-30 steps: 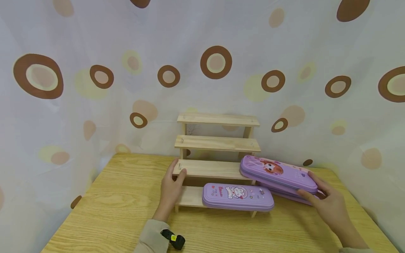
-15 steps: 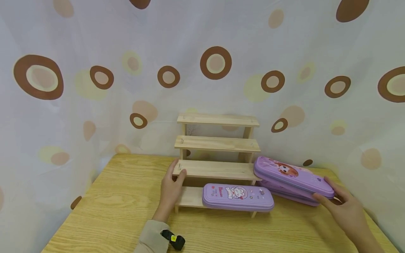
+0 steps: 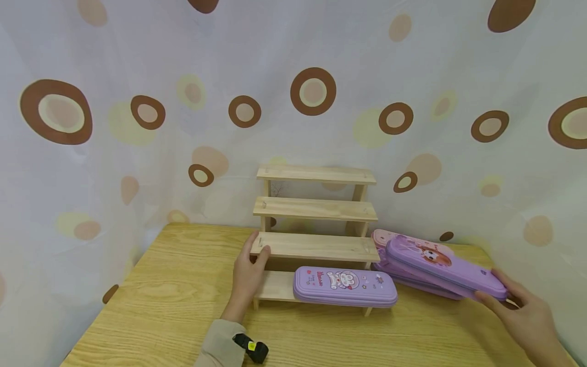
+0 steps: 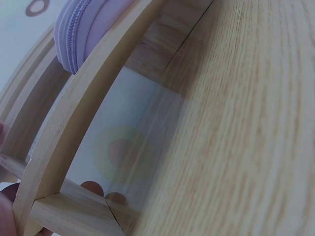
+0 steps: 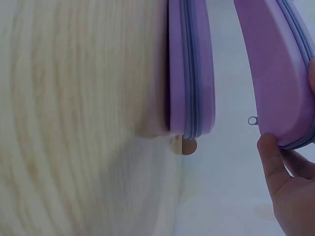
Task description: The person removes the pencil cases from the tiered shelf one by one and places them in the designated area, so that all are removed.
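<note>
My right hand [image 3: 527, 311] pinches the right end of a purple pencil case [image 3: 458, 270] with a red-haired girl on its lid. In the right wrist view this held case [image 5: 280, 73] hangs apart from another purple pencil case [image 5: 192, 73] lying on the table. Behind it, a pink pencil case [image 3: 387, 236] shows in part. My left hand [image 3: 247, 275] grips the left end of a wooden stepped shelf [image 3: 314, 245] at its second step from the bottom, thumb on top. A lilac pencil case [image 3: 346, 285] with a bunny lies on the lowest step, its right end overhanging.
The shelf stands on a wood-grain table [image 3: 174, 285], close to a spotted curtain [image 3: 321, 137] at the back. Curtain also hangs at both sides. A black strap with a yellow mark [image 3: 251, 346] is at my left sleeve [image 3: 220, 341].
My right hand has moved right and slightly nearer, drawing the girl pencil case away from the shelf's second step and uncovering the pink case. My left hand has stayed on the shelf.
</note>
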A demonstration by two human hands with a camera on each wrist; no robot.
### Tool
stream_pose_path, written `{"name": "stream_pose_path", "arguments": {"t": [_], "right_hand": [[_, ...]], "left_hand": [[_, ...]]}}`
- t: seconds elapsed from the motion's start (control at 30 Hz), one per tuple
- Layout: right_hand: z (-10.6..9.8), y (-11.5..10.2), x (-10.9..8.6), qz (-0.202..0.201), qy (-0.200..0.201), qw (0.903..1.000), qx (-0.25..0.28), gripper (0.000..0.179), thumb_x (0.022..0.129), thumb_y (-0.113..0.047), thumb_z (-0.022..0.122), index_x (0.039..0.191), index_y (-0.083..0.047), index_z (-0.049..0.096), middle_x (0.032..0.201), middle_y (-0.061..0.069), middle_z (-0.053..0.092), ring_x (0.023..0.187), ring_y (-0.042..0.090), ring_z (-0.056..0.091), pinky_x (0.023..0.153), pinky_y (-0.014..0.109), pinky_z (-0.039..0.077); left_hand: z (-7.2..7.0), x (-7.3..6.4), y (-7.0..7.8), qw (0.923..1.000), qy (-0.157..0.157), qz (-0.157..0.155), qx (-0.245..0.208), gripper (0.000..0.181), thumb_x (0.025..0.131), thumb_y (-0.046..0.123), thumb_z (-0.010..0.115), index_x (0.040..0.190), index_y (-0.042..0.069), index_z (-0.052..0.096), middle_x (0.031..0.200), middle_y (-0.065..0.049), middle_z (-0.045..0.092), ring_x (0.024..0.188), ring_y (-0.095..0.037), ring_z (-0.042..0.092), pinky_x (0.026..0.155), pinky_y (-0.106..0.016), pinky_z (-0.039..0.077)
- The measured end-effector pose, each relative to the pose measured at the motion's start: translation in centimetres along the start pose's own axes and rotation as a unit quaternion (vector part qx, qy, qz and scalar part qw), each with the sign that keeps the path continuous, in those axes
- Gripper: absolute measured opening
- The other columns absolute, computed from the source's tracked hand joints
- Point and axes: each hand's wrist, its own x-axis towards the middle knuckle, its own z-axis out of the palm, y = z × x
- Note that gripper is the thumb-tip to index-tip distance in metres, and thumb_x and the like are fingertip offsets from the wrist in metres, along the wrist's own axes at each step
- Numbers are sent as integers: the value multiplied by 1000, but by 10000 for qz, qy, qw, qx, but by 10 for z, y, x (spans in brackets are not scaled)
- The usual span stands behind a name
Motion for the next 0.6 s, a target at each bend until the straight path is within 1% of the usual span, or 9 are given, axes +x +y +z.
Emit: {"name": "stream_pose_path", "arguments": {"t": [0.1, 0.13, 0.2, 0.23, 0.27, 0.37, 0.43, 0.5, 0.6], "right_hand": [[-4, 8, -1, 254, -258, 9993, -98, 72, 91, -24, 73, 153, -20, 36, 149, 2, 35, 94, -26, 41, 70, 2, 46], [-6, 11, -2, 328, -357, 9987, -152, 72, 92, -27, 73, 153, -21, 36, 149, 4, 33, 93, -27, 41, 69, 3, 46], [-8, 16, -3, 450, -489, 9975, -243, 71, 92, -30, 72, 153, -23, 36, 148, 2, 33, 91, -28, 40, 68, 3, 46], [-10, 19, -3, 458, -522, 9972, -285, 71, 92, -29, 73, 152, -22, 37, 147, 3, 33, 90, -28, 40, 67, 4, 46], [-11, 21, -3, 480, -556, 9965, -387, 71, 91, -31, 73, 152, -22, 38, 147, 7, 34, 89, -28, 39, 66, 4, 46], [-16, 26, -3, 531, -636, 9941, -703, 73, 90, -34, 74, 151, -16, 39, 144, 27, 39, 84, -28, 38, 62, 6, 46], [-19, 27, -1, 558, -690, 9915, -947, 75, 89, -37, 74, 150, -10, 39, 137, 39, 40, 81, -27, 37, 59, 8, 45], [-22, 28, 0, 622, -795, 9884, -1134, 77, 90, -40, 73, 149, -5, 38, 133, 44, 41, 79, -25, 36, 57, 9, 43], [-25, 30, 0, 644, -904, 9860, -1242, 78, 89, -41, 73, 147, 0, 40, 131, 45, 42, 79, -22, 39, 57, 9, 44]], "left_hand": [[0, 1, -1, 10000, 9, -18, 12, 60, 99, 42, 57, 152, 19, 40, 155, -4, 37, 143, -32, 29, 114, -55, 26], [0, 1, -1, 10000, 17, -27, 15, 60, 99, 42, 57, 152, 19, 40, 155, -4, 37, 143, -32, 29, 114, -55, 26], [0, 0, -1, 10000, 29, -40, 27, 60, 99, 42, 57, 152, 19, 40, 155, -4, 37, 143, -32, 29, 114, -55, 27], [1, 0, 0, 10000, 32, -55, 30, 60, 99, 42, 57, 152, 20, 40, 155, -4, 37, 143, -31, 29, 114, -55, 27], [1, 0, 0, 10000, 31, -57, 42, 60, 99, 42, 57, 152, 20, 40, 155, -4, 37, 143, -31, 30, 114, -55, 27], [0, -1, 0, 10000, 19, -50, 64, 60, 99, 43, 57, 152, 19, 40, 155, -4, 37, 143, -32, 30, 113, -56, 27], [0, -1, 0, 10000, 12, -42, 66, 60, 99, 43, 57, 152, 19, 40, 155, -4, 37, 143, -33, 30, 113, -57, 27], [0, -1, 0, 10000, 9, -19, 59, 61, 100, 43, 57, 152, 18, 40, 155, -5, 37, 143, -33, 30, 113, -57, 27], [0, -1, 1, 10000, 21, -6, 59, 60, 100, 42, 57, 152, 17, 40, 155, -5, 37, 143, -33, 30, 113, -56, 28]]}}
